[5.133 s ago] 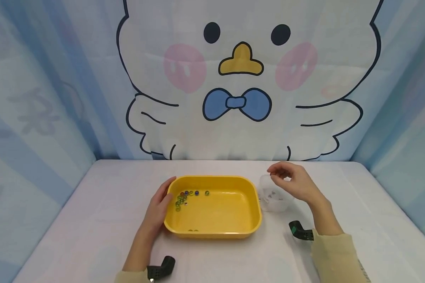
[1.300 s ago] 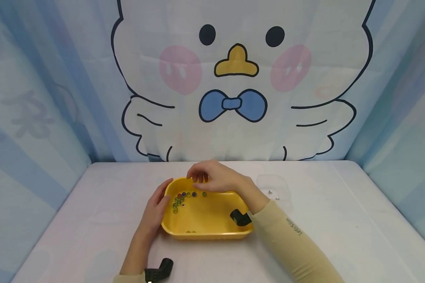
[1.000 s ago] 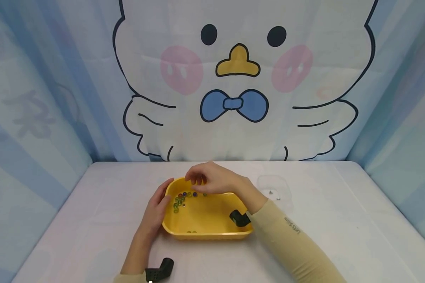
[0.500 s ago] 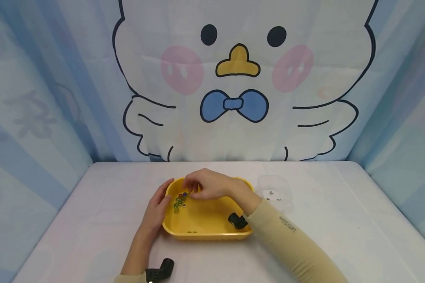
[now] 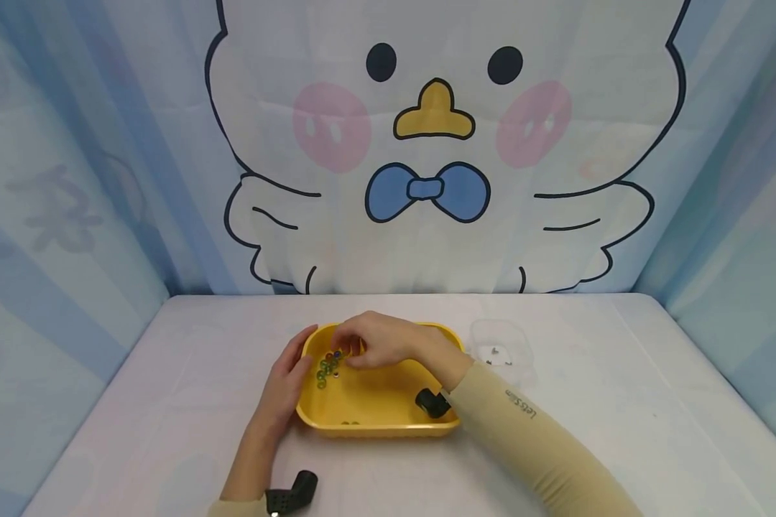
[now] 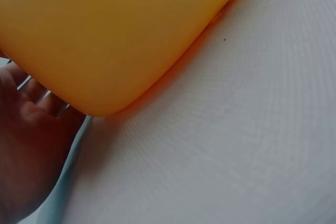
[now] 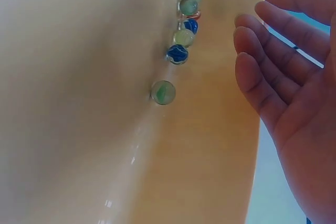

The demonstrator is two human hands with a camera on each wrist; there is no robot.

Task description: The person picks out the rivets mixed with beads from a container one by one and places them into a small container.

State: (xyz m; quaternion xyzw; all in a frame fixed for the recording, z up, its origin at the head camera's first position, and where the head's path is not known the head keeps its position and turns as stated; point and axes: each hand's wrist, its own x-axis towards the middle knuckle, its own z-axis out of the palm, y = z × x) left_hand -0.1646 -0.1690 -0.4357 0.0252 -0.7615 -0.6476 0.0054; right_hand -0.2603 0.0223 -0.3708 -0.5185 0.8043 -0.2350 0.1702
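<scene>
A yellow tray (image 5: 394, 429) stands on the table. My left hand (image 5: 289, 373) holds its left side, thumb at the rim and fingers along the outer wall. Over the tray's back left my right hand (image 5: 378, 341) reaches in, fingers loosely bent and pointing left. The right wrist view shows nothing between these fingers. Close by, several glass marbles lie in a row along the tray's back wall, among them a blue marble (image 7: 178, 54) and a green marble (image 7: 163, 93) slightly apart. A tiny silvery piece (image 5: 336, 375) lies beside the green ones.
Right of the tray sits a clear plastic box (image 5: 524, 345) with a few small silvery bits. A couple of marbles (image 5: 349, 424) show at the tray's front wall. A printed curtain (image 5: 427, 251) hangs behind the table.
My right hand has moved from above the clear box to the tray, then lowered at its back left, covering marbles there. The left hand keeps its hold on the tray.
</scene>
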